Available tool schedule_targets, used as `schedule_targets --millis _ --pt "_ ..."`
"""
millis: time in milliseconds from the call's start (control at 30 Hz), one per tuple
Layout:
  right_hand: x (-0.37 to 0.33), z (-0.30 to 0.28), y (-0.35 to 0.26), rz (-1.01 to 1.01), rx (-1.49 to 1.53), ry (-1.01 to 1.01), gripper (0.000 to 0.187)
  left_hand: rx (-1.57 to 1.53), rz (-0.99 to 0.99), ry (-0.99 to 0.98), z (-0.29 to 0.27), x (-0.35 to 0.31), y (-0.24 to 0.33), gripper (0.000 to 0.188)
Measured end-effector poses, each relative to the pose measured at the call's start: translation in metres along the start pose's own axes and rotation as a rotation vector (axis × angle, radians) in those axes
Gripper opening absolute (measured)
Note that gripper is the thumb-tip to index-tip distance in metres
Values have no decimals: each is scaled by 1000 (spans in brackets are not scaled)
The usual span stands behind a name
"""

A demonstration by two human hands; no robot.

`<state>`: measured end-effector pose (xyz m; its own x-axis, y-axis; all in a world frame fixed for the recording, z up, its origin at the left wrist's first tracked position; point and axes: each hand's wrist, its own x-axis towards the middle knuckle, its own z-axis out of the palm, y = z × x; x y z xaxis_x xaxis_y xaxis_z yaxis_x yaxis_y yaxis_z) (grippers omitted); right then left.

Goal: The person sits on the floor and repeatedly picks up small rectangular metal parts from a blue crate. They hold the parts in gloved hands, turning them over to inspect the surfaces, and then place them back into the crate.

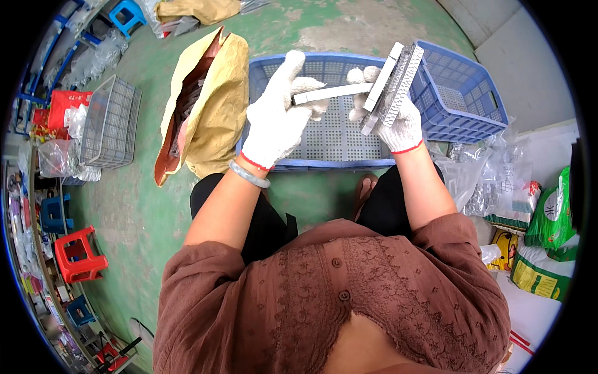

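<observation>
Both my hands wear white knitted gloves with red cuffs. My left hand (pixel 274 118) pinches one end of a pale, square-sided metal bar (pixel 336 93), its index finger pointing up and away. The bar's other end reaches to the fingers of my right hand (pixel 403 128). That hand is closed around several grey and silvery bars (pixel 398 84), held side by side and tilted; some have a ridged or patterned face. Below both hands lies a wide, shallow blue plastic crate (pixel 336 164) with a perforated bottom. My right fingers are partly hidden behind the bars.
Left of the crate, an open yellow-brown sack (pixel 221 118) holds similar grey pieces (pixel 190 103). A deeper blue crate (pixel 464 115) stands at the right, near plastic bags (pixel 492 181). Further left are a grey basket (pixel 112 124), a red stool (pixel 81 255) and loaded shelves.
</observation>
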<state>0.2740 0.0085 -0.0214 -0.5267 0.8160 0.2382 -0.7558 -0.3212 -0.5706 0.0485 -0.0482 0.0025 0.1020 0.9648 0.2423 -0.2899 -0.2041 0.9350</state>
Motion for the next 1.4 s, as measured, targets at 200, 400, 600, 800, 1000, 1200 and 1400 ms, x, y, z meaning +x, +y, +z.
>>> schedule_targets --millis 200,400,600,800,1000,1200,1400 --pt "-1 -7 1 8 48 -2 64 -49 -96 6 -2 3 4 67" --pt "-4 -7 -2 37 66 61 61 -11 -377 27 -3 10 17 54" --pt "-2 -2 -1 42 109 76 61 -447 -311 54 -6 10 3 47" --pt "0 -14 1 33 -10 -21 58 -542 -423 36 -22 6 -8 37" --pt "1 0 0 16 16 70 64 -326 -339 113 -13 7 -9 53" --pt "-8 -4 -4 16 -42 77 71 -305 -166 97 1 7 -1 80" --pt "-6 -2 -4 28 -28 80 74 -344 -176 106 -2 5 -1 69"
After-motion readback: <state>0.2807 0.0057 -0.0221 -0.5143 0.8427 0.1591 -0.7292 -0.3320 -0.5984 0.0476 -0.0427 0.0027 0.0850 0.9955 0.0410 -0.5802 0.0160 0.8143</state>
